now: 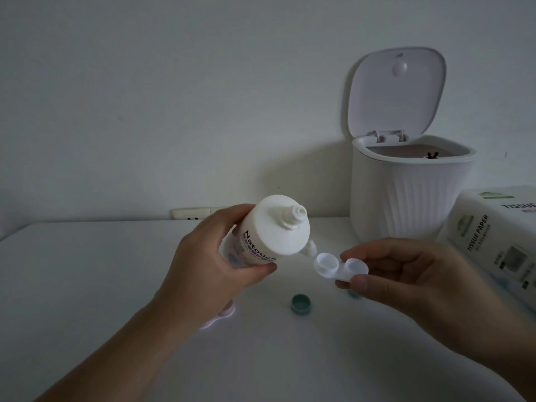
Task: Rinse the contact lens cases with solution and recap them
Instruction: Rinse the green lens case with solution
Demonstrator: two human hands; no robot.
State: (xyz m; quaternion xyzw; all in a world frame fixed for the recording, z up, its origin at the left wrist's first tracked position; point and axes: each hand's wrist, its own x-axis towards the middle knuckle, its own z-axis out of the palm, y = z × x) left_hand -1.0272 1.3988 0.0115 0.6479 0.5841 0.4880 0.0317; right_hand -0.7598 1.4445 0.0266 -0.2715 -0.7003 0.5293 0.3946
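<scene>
My left hand grips a white solution bottle, tilted with its open nozzle pointing up and to the right. My right hand pinches a white double-well contact lens case by its right end; both wells are uncapped and face up, just right of the bottle. The bottle's small white cap stands on the white table behind the case. A green lens-case cap lies open side up on the table. A second green cap is half hidden under my right hand. A pink lens case lies partly under my left wrist.
A white ribbed bin with its lid raised stands at the back right. A pack of tissue paper lies at the right edge. A wall socket strip sits behind the table's far edge.
</scene>
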